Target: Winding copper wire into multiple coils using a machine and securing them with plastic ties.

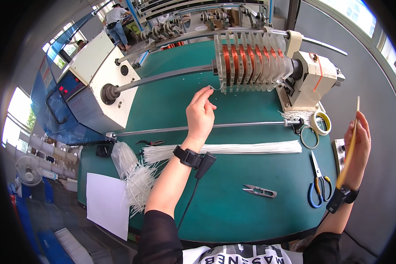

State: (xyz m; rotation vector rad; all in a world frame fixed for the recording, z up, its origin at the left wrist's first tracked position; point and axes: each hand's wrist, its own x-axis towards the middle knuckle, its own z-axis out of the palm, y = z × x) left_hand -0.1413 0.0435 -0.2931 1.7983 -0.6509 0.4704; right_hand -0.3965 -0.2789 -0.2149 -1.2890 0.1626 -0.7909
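Note:
My left hand (201,115) is raised over the green bench, fingertips pinching a thin wire end (213,87) that leads to the copper coils (251,59) on the winding former. My right hand (358,147) is held up at the far right, gripping a thin yellow strip (351,145) that stands nearly upright. Both wrists carry black bands with cables.
A bundle of white sleeves (233,148) lies across the green mat (233,207), with snips (259,190), blue-handled scissors (317,182) and tape rolls (321,122) nearby. A white control box (94,83) stands at left, a long steel rod (207,127) before it. A person stands far back.

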